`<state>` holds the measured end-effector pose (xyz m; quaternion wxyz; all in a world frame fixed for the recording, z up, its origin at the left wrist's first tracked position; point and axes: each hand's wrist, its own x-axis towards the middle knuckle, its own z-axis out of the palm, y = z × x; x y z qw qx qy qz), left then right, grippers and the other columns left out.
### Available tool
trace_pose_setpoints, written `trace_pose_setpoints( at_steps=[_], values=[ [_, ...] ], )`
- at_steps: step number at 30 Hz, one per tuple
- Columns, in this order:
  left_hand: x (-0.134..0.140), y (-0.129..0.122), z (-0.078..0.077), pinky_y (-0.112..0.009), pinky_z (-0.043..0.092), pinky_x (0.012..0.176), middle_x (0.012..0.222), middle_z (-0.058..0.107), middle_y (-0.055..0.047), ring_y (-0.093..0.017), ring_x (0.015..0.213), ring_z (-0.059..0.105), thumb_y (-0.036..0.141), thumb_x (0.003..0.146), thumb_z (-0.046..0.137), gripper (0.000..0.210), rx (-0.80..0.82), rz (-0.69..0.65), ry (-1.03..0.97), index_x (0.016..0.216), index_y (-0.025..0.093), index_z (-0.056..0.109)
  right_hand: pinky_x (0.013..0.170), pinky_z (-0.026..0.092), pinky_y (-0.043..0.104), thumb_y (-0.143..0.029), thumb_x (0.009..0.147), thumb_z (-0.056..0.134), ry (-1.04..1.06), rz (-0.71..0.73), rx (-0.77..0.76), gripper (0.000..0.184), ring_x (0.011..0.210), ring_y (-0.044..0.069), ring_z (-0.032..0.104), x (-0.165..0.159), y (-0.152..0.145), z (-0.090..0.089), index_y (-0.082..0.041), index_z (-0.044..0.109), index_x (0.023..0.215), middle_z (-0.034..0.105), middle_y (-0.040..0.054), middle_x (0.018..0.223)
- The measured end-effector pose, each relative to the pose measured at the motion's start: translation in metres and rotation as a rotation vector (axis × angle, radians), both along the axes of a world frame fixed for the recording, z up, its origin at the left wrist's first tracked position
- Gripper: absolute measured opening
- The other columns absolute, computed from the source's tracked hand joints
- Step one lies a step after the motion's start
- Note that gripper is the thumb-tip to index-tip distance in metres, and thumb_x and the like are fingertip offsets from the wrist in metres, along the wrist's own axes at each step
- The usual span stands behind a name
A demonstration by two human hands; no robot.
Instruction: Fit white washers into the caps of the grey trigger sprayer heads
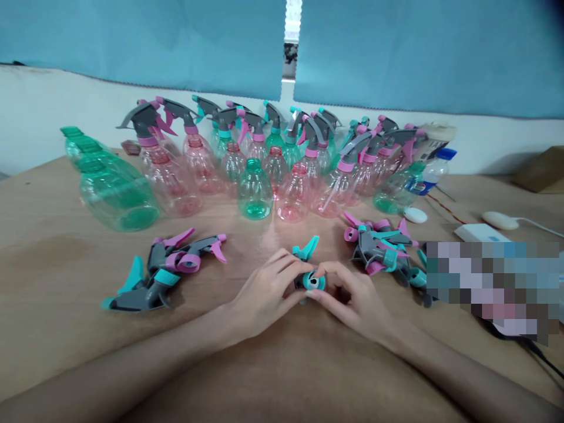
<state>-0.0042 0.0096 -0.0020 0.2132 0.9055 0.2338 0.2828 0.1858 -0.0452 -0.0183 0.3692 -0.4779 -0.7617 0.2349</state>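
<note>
Between both hands, low over the table, is a grey and teal trigger spray head (314, 281), its teal collar turned towards me. My left hand (273, 282) closes round its body, which the fingers partly hide. My right hand (348, 289) pinches the collar's rim with thumb and forefinger. To the left lie loose spray heads: a grey one with a teal trigger (143, 291) and two with pink parts (183, 255). At the right is a heap of pink and teal spray heads (379, 247).
Behind the hands stand several clear green and pink bottles, among them a green open-necked bottle (255, 194) and a pink open-necked bottle (294, 197). Many at the back wear spray heads. A blue-capped water bottle (436, 170), a white box (482, 233) and a cardboard box (541, 169) sit right.
</note>
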Motion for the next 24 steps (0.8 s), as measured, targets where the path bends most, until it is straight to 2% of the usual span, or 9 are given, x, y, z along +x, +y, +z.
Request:
trace_pose_setpoints(
  at_steps=[5, 12, 18, 24],
  values=[
    [0.0011, 0.0, 0.0006, -0.033, 0.047, 0.08, 0.096, 0.064, -0.005, -0.019, 0.088, 0.053, 0.028, 0.087, 0.059, 0.02, 0.013, -0.003, 0.0, 0.104, 0.017, 0.057, 0.048, 0.036, 0.021, -0.029, 0.093, 0.045, -0.032, -0.02, 0.066, 0.015, 0.045, 0.009, 0.044, 0.0034, 0.0013, 0.004, -0.02, 0.056, 0.094, 0.047, -0.007, 0.054],
    [0.0014, 0.0002, 0.0013, -0.033, 0.047, 0.081, 0.098, 0.064, -0.005, -0.019, 0.089, 0.053, 0.028, 0.088, 0.057, 0.019, 0.008, -0.013, 0.026, 0.104, 0.018, 0.058, 0.056, 0.045, 0.02, -0.03, 0.096, 0.039, -0.114, -0.016, 0.174, 0.022, 0.055, 0.01, 0.057, 0.0039, 0.0057, 0.0063, -0.02, 0.057, 0.089, 0.063, -0.0012, 0.069],
    [0.001, 0.0003, 0.0017, -0.033, 0.047, 0.08, 0.098, 0.064, -0.004, -0.019, 0.089, 0.052, 0.028, 0.089, 0.057, 0.017, -0.009, -0.022, 0.038, 0.103, 0.018, 0.057, 0.054, 0.044, 0.02, -0.034, 0.097, 0.035, -0.141, -0.052, 0.199, 0.026, 0.055, 0.011, 0.058, 0.0011, 0.0054, 0.0064, -0.021, 0.053, 0.084, 0.063, -0.001, 0.068],
    [0.0013, -0.001, 0.004, -0.032, 0.045, 0.08, 0.099, 0.063, -0.004, -0.019, 0.092, 0.052, 0.023, 0.088, 0.058, 0.017, -0.022, -0.031, 0.055, 0.104, 0.018, 0.056, 0.053, 0.044, 0.02, -0.029, 0.098, 0.035, -0.145, -0.052, 0.218, 0.023, 0.055, 0.01, 0.057, 0.0018, 0.004, 0.0069, -0.02, 0.051, 0.084, 0.062, -0.0015, 0.068]
  ],
)
